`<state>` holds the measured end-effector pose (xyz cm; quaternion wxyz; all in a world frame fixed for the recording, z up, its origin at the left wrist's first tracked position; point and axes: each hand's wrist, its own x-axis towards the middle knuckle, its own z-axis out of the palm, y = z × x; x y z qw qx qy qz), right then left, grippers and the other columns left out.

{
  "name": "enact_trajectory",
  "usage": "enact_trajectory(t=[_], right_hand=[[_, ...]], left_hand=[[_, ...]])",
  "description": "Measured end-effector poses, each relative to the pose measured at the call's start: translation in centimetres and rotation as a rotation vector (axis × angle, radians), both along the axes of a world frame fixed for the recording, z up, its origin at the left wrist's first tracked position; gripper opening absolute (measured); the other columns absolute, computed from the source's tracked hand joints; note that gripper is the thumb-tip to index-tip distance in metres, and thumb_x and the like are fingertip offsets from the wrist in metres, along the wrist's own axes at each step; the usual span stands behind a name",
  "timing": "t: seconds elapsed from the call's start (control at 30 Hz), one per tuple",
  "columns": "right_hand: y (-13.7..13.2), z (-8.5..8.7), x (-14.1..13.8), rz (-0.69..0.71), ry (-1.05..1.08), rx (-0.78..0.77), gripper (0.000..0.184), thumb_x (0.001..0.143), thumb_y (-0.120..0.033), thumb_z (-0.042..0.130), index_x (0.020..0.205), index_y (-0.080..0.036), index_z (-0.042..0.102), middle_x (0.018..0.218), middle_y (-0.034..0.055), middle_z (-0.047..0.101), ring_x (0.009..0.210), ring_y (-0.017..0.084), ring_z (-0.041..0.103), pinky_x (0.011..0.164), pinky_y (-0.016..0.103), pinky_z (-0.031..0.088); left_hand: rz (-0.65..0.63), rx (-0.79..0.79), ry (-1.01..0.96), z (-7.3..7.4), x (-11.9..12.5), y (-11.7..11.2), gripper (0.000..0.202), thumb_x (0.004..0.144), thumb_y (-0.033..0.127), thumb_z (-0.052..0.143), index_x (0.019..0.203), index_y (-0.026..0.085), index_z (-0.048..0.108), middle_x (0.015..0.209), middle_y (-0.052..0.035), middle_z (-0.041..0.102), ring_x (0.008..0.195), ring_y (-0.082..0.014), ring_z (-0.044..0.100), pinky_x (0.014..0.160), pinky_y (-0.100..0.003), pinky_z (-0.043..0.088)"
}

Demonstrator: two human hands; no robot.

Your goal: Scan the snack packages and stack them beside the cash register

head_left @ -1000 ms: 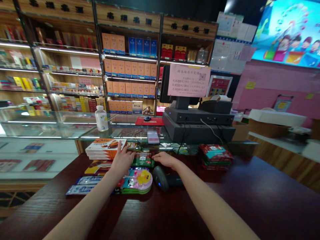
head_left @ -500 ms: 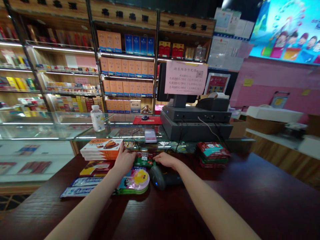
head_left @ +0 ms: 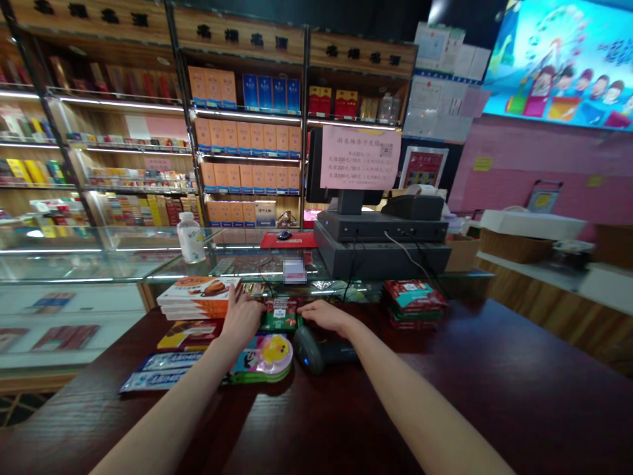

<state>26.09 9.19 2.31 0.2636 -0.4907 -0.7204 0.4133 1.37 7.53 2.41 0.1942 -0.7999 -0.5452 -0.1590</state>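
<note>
Both my hands reach to a small stack of green and red packets (head_left: 281, 314) on the dark wooden counter (head_left: 494, 396). My left hand (head_left: 241, 320) lies on the stack's left side, fingers stretched forward, beside a pile of orange snack boxes (head_left: 198, 297). My right hand (head_left: 326, 316) rests palm down at the stack's right edge, fingers curled over it. A black barcode scanner (head_left: 316, 351) lies just below my right wrist. A pink and green toy pack with a yellow duck (head_left: 270, 356) sits under my left forearm.
Blue gum strips (head_left: 158, 369) and a red and yellow packet (head_left: 185, 334) lie at the left. Another stack of red and teal packets (head_left: 414, 303) sits to the right. A cash register with monitor (head_left: 376, 231) stands on the glass display case (head_left: 99, 257), beside a water bottle (head_left: 190, 237).
My left hand's fingers have come down from the orange boxes onto the green packets' left side. My right hand has stayed at their right edge. The view has shifted slightly.
</note>
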Motion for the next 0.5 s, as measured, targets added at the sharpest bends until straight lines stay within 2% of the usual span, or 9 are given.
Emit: enact_trajectory(t=[0.1, 0.3, 0.5], right_hand=[[-0.9, 1.0, -0.4, 0.005, 0.020, -0.003, 0.034, 0.085, -0.024, 0.057, 0.111, -0.017, 0.078, 0.114, 0.0042, 0.076, 0.109, 0.022, 0.067, 0.101, 0.033, 0.046], [-2.6, 2.7, -1.1, 0.053, 0.093, 0.016, 0.038, 0.086, -0.021, 0.055, 0.118, -0.020, 0.075, 0.118, 0.0036, 0.076, 0.119, 0.024, 0.065, 0.110, 0.041, 0.042], [-3.3, 3.6, -1.0, 0.030, 0.176, 0.077, 0.045, 0.087, -0.021, 0.058, 0.131, -0.021, 0.067, 0.139, 0.0045, 0.064, 0.131, 0.023, 0.057, 0.117, 0.041, 0.035]], left_hand=[[0.021, -0.022, -0.020, 0.3, -0.5, -0.6, 0.036, 0.087, 0.014, 0.046, 0.089, 0.027, 0.079, 0.085, -0.0071, 0.077, 0.104, -0.0297, 0.066, 0.119, -0.067, 0.000], [0.007, -0.001, -0.072, 1.9, -1.4, -2.6, 0.035, 0.090, 0.017, 0.045, 0.094, 0.028, 0.078, 0.088, -0.0052, 0.078, 0.106, -0.0280, 0.066, 0.119, -0.067, -0.003], [0.015, 0.048, -0.215, 3.3, -1.6, -3.9, 0.038, 0.094, 0.021, 0.040, 0.102, 0.029, 0.077, 0.102, -0.0059, 0.078, 0.110, -0.0279, 0.064, 0.119, -0.068, 0.005]])
